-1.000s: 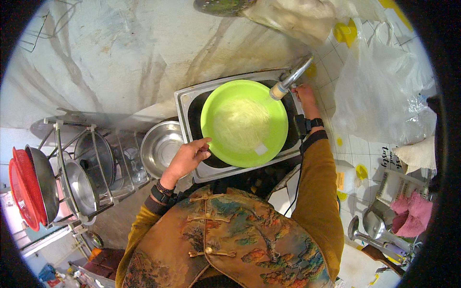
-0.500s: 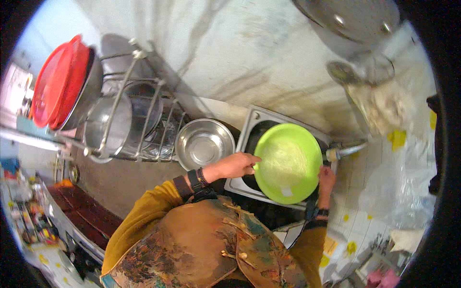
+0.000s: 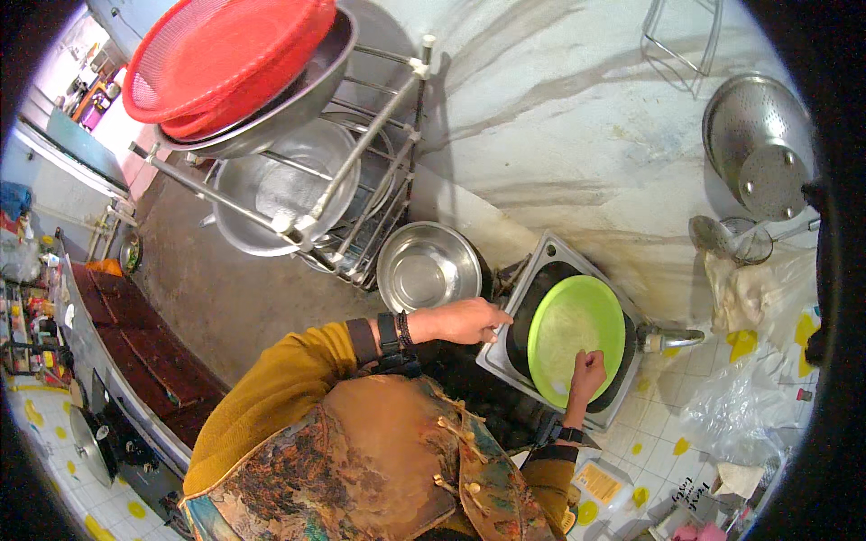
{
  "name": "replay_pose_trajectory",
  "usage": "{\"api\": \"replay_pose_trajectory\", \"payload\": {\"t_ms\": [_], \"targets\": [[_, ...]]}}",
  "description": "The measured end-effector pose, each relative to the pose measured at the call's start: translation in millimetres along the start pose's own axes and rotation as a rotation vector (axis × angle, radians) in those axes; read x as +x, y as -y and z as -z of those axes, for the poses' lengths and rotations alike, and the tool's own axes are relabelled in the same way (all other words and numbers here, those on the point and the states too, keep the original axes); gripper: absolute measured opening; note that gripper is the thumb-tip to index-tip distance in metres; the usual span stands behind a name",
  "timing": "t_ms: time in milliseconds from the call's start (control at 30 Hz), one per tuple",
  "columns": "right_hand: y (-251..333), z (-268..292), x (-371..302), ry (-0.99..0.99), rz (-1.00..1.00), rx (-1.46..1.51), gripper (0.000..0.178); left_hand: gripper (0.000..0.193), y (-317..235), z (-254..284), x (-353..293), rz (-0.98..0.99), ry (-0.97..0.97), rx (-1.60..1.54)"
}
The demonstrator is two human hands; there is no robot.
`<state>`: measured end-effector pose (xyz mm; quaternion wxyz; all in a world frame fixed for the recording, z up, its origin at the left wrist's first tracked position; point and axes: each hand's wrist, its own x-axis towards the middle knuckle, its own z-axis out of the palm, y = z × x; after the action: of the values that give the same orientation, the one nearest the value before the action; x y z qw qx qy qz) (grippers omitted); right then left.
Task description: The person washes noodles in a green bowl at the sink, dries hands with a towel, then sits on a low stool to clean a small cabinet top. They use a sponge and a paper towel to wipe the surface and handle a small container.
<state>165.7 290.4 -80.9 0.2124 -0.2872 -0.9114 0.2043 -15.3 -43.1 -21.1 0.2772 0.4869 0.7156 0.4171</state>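
A round lime-green basin (image 3: 606,311) sits tilted in the metal sink (image 3: 552,249), a pale film or shallow liquid showing inside it. My right hand (image 3: 588,371) is over the basin's near right part, fingers curled together; whether they hold anything is too small to make out. To the left, my left hand (image 3: 469,321) hovers by the sink's left rim, apart from the basin. Its index finger points out, the others loosely bent, and nothing shows in it. Right of the basin is a metal tap (image 3: 663,339).
A steel bowl (image 3: 422,270) stands left of the sink. Beyond it a metal rack (image 3: 352,180) carries steel bowls and red strainers (image 3: 225,63). Colanders (image 3: 758,126) and ladles hang on the right wall. A clear plastic bag (image 3: 731,406) lies on the tiled counter at right.
My left hand has come off the basin's left rim. From the right rim, my right hand has moved over the basin. The view has shifted, showing more of the rack.
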Motion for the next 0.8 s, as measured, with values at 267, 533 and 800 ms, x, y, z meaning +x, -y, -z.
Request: {"api": "replay_pose_trajectory", "payload": {"t_ms": [267,533,800], "targets": [[73.2,-3.7,5.3,-0.003,0.399,-0.207,0.043,0.071,-17.4,13.1,-47.1,-0.099,-0.107,-0.102],[172.2,-30.1,-31.3,0.303,0.244,0.434,0.015,0.071,-24.4,9.2,-113.9,0.137,-0.057,0.052],[272.1,-30.2,-88.8,0.530,0.597,0.510,0.011,0.062,-33.7,6.0,-192.6,0.273,-0.201,-0.041]]}}
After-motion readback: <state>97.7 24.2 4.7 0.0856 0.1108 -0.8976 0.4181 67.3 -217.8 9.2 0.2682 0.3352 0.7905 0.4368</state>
